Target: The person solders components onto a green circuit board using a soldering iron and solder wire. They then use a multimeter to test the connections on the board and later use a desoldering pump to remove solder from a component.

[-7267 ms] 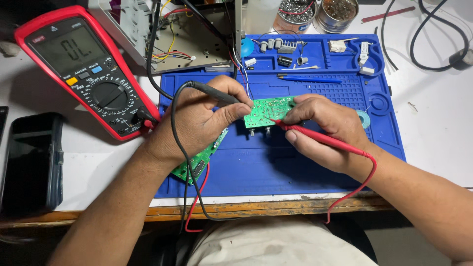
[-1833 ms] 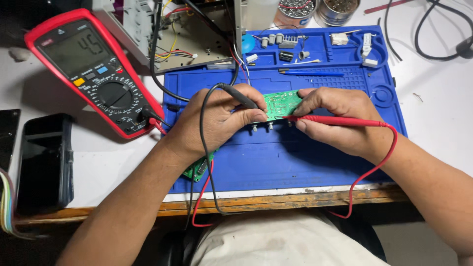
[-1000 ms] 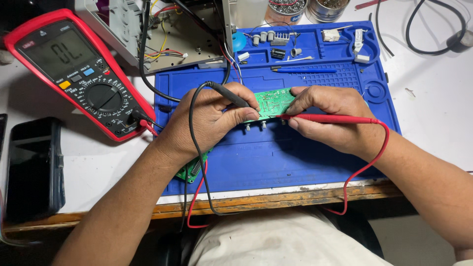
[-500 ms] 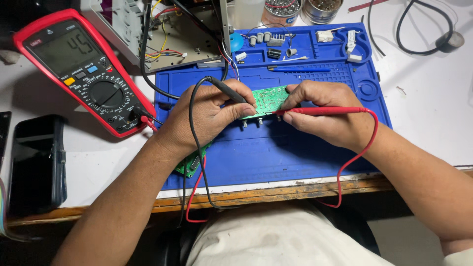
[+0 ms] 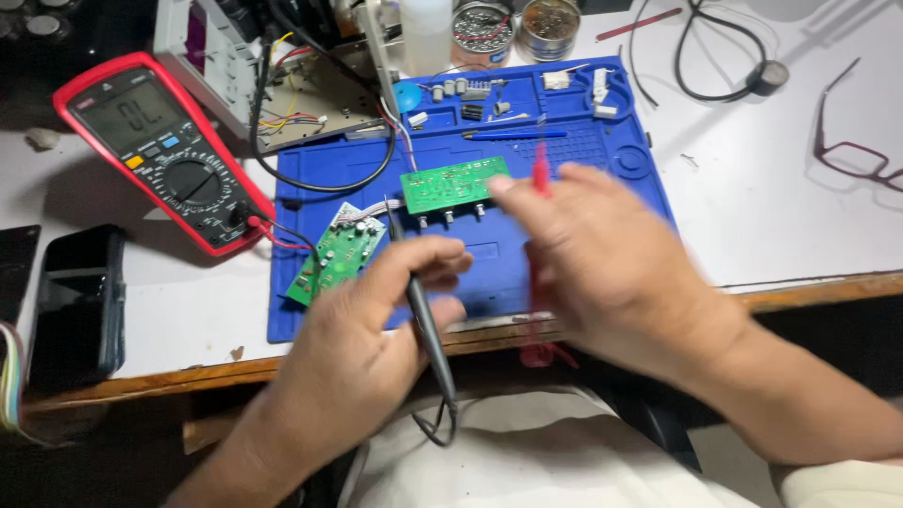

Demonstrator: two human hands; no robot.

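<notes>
We see a white bench top (image 5: 800,226) with a worn wooden front edge. A blue work mat (image 5: 376,169) lies across its middle (small loose parts sit in the moulded trays along the mat's far edge). Left of the mat a red-cased multimeter (image 5: 165,150) lies tilted, and nearer the front-left edge lies a dark phone (image 5: 80,296). At the back stand two round tins (image 5: 513,28), a white bottle (image 5: 425,33) and a grey instrument (image 5: 212,47). On the right lie a loop of black cable (image 5: 715,56) and, near the edge of view, dark-red glasses (image 5: 851,141).
</notes>
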